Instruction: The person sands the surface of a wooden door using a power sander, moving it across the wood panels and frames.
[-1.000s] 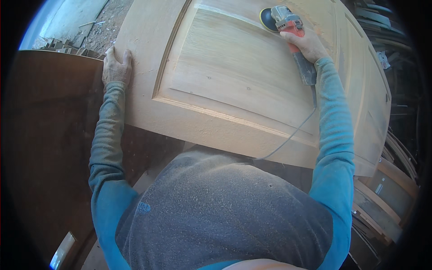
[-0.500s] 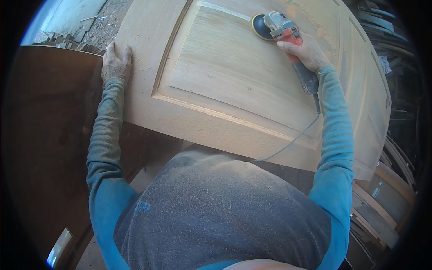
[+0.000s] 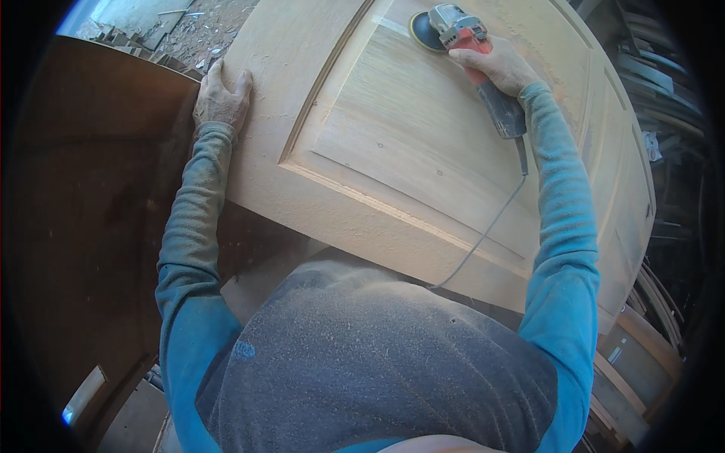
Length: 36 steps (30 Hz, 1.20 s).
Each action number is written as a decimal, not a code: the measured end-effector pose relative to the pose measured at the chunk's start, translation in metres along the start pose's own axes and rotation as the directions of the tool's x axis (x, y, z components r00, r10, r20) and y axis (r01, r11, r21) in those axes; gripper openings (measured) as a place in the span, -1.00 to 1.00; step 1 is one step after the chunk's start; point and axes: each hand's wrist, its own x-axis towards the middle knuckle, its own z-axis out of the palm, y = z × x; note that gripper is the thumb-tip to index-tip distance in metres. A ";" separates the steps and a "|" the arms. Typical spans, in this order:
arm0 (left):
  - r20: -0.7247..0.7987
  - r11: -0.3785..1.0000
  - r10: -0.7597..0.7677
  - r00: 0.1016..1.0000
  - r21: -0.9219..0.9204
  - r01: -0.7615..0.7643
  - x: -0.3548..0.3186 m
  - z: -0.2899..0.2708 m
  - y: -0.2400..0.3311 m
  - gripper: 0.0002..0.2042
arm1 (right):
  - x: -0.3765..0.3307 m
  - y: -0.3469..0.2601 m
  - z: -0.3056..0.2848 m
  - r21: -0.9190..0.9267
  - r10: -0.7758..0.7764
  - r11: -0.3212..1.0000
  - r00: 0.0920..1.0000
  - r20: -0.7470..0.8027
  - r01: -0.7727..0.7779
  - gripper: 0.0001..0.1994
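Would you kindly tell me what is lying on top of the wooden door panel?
On the wooden door panel the sander rests at its far end, gripped by the right hand; its cord trails across. The left hand presses the left edge. The wood beneath the disc is hidden.

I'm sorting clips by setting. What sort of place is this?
Most likely a woodworking or joinery shop. The right hand holds a power sander on a bare wooden door, the left hand steadies its edge, and wood scraps litter the ground.
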 end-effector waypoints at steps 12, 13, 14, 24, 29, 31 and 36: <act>0.005 1.000 0.029 1.000 -0.007 -0.029 0.004 0.001 -0.002 -0.27 | -0.001 -0.073 0.041 0.094 0.064 0.993 0.991 0.119 -0.076 -0.31; 0.007 0.999 0.036 0.999 -0.004 -0.036 0.004 -0.002 -0.001 -0.27 | -0.005 -0.072 0.050 0.126 0.102 0.986 0.992 0.073 -0.111 -0.32; -0.002 0.999 0.047 0.999 -0.008 -0.047 0.005 -0.003 0.000 -0.28 | -0.007 -0.073 0.052 0.148 0.141 0.979 0.990 0.020 -0.143 -0.32; -0.031 0.973 0.206 0.978 -0.097 -0.208 0.000 0.003 -0.015 -0.25 | -0.089 -0.075 0.054 0.238 0.440 0.885 0.887 -0.142 -0.401 -0.42; -0.004 0.976 0.215 0.977 -0.024 -0.215 -0.003 0.000 -0.008 -0.21 | -0.149 -0.013 0.011 0.348 0.647 0.760 0.686 -0.332 -0.549 -0.43; 0.014 0.975 0.224 0.975 -0.007 -0.224 -0.003 -0.002 -0.004 -0.22 | -0.153 -0.004 0.013 0.367 0.696 0.717 0.638 -0.329 -0.593 -0.41; 0.020 0.970 0.242 0.970 -0.037 -0.241 -0.003 -0.003 -0.009 -0.18 | -0.117 -0.039 0.048 0.300 0.524 0.844 0.802 -0.285 -0.445 -0.33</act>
